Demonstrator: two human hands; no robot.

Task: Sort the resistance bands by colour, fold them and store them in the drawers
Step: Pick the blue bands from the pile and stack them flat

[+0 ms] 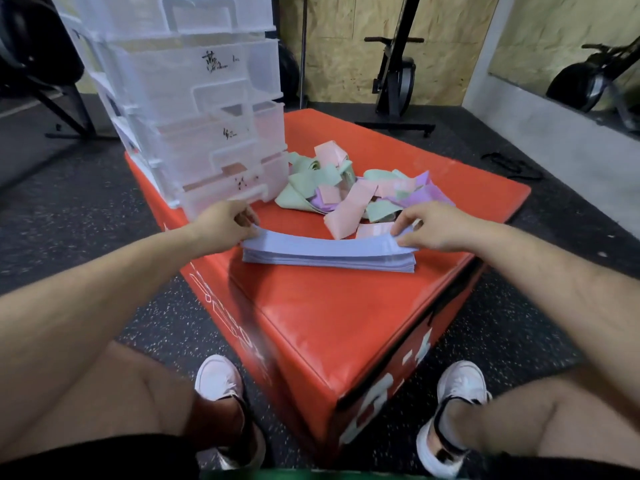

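Two white shoes (pixel 220 379) nearest the camera, planted on speckled rubber floor either side of a red plyo box (pixel 346 317). Just beyond, on the box's near half, a neat flat stack of pale blue bands (pixel 329 259), many layers deep. Left grip (pixel 221 225) pinching the stack's left end, right grip (pixel 429 230) pinching its right end, each with thumb and fingertips closed on the topmost blue band, arching slightly above the layers below. Just behind the stack, a loose tangled pile of mixed bands (pixel 360 192) in pink, green and purple, unsorted and unfolded. Left of that pile, a clear plastic drawer unit (pixel 194 109) standing on the box's far left corner, with handwritten labels on the drawer fronts, too blurred to read. Lowest drawer (pixel 235 188) seemingly pulled out a little, though hard to confirm; contents not discernible through the cloudy plastic. Farther off, gym machines against a plywood wall. Judged as early-to-middle progress: blue apparently gathered and stacked flat, yet not placed in any drawer. Three colours left to separate, fold and put away.
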